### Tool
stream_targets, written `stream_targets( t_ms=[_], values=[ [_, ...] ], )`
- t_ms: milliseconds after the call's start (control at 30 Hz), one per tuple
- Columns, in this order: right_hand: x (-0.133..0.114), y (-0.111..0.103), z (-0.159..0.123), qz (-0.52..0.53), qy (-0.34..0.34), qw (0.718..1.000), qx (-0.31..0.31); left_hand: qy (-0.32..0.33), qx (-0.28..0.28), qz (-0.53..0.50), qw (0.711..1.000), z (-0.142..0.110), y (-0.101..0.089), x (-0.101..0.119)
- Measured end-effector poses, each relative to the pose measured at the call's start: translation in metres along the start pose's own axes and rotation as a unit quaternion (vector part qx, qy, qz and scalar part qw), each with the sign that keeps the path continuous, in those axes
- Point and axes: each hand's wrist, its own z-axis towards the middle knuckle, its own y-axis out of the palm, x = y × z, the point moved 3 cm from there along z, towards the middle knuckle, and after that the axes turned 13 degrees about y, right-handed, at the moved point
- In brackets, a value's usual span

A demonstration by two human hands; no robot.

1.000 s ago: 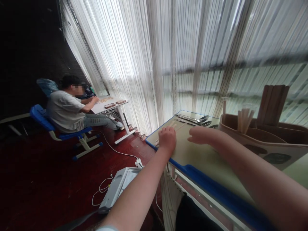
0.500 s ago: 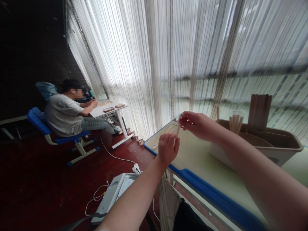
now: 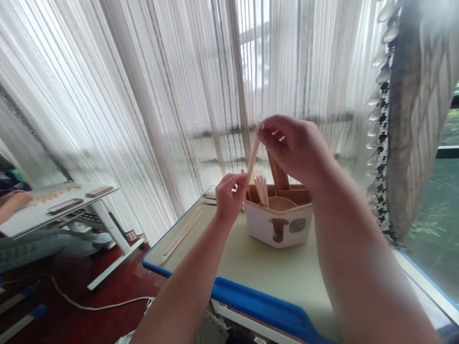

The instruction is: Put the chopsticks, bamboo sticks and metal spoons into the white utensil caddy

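Note:
Raised above the table, pale wooden chopsticks (image 3: 253, 155) slant between my two hands. Their upper end is pinched in the fingertips of my right hand (image 3: 292, 143). Lower down, my left hand (image 3: 231, 193) has its thumb and fingers closed on the other end. How many sticks are held is hard to make out. On the left of the table lie loose pale chopsticks (image 3: 183, 235), side by side. Just beyond my left hand stands a white caddy (image 3: 260, 226) with a brown inside; it holds a bunch of light sticks (image 3: 262, 190), darker brown sticks (image 3: 280, 176) and a round wooden piece (image 3: 282, 204).
The table (image 3: 233, 258) has a pale top and a blue edge. Thin metal utensils (image 3: 210, 202) lie at its far left corner. A curtain (image 3: 201, 95) hangs behind. Another person's hand (image 3: 16, 200) rests at a white table (image 3: 32, 217) on the left.
My view has swung to the right, bringing the caddy toward the middle. Both hands still hold the chopsticks; my right hand is now higher, with more of their length showing.

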Motion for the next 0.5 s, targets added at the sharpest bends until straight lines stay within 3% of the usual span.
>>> stream_targets(
  t_ms=[267, 400, 500],
  values=[
    [0.012, 0.007, 0.005, -0.037, 0.008, 0.999, -0.009, -0.109, 0.023, 0.003, 0.994, -0.033, 0.006, -0.025],
    [0.014, 0.004, 0.005, -0.046, 0.022, 0.999, 0.013, -0.189, -0.004, -0.071, 0.979, -0.039, 0.017, -0.032],
    [0.014, 0.000, 0.006, -0.068, 0.026, 0.997, 0.015, -0.215, -0.020, -0.124, 0.968, -0.040, 0.023, -0.032]
  ],
)
